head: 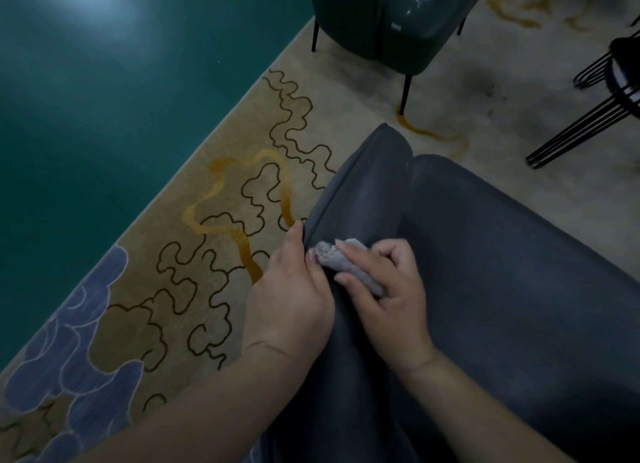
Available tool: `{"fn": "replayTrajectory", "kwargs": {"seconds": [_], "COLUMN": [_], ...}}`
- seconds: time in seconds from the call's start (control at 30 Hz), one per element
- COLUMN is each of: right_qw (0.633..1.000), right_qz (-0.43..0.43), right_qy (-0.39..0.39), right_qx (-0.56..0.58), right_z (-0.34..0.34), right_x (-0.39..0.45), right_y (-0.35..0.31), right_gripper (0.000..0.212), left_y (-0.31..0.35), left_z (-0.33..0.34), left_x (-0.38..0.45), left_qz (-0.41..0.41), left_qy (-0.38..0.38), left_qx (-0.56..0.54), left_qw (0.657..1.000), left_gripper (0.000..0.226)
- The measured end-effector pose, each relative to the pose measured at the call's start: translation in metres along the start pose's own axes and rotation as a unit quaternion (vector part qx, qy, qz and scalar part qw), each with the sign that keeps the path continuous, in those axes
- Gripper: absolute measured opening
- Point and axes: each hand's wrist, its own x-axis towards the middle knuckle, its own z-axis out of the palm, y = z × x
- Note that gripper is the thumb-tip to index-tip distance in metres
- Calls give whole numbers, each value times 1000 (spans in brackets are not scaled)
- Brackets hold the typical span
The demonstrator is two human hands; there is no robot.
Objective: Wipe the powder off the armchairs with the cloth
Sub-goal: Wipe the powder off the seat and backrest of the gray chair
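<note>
Two bare forearms reach in from the bottom edge toward a dark grey armchair (502, 254) that fills the lower right. The right hand (388, 289) presses a small, bunched grey cloth (341, 263) against the padded arm of the chair, fingers curled over it and thumb tucked along its lower edge. The cloth sits on the chair's left arm, close to the seam that runs along the arm's outer edge, with pale powdery specks on its near end. The left hand (294, 289) lies just beside the cloth, its fingers pressed together and bent over that outer edge of the arm, gripping it; the fingertips touch the cloth's end. Below and left of the chair lies a tan rug (207, 220) patterned with dark squiggly outlines, orange streaks and bluish cloud shapes in the lower left corner. Past the rug's edge is a glossy green floor (104, 99) with a bright reflection at upper left. At the top stands a second armchair (388, 15), dark green on thin black legs. Black wire legs of another piece of furniture (588, 123) show at the right edge.
</note>
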Motion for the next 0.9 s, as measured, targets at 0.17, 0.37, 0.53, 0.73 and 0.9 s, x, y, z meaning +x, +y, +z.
{"fn": "replayTrajectory", "kwargs": {"seconds": [0.17,0.37,0.53,0.73,0.9], "right_qw": [984,998,991,980,990], "right_qz": [138,43,102,163,104], "right_qy": [113,28,78,108,95], "right_qx": [-23,20,-22,26,-23], "right_z": [0,4,0,6,2], "right_x": [57,-19,27,22,33], "right_y": [23,-15,10,0,15], "right_gripper": [30,37,36,33,33], "left_y": [1,0,-3,-3,-2], "left_z": [1,2,4,4,5], "left_x": [-1,-1,-1,-2,-2], "left_qz": [12,-2,6,28,31], "left_qy": [14,12,12,2,-10], "left_qx": [-1,-12,-1,14,50], "left_qw": [1000,1000,1000,1000,998], "left_gripper": [48,48,48,54,60]}}
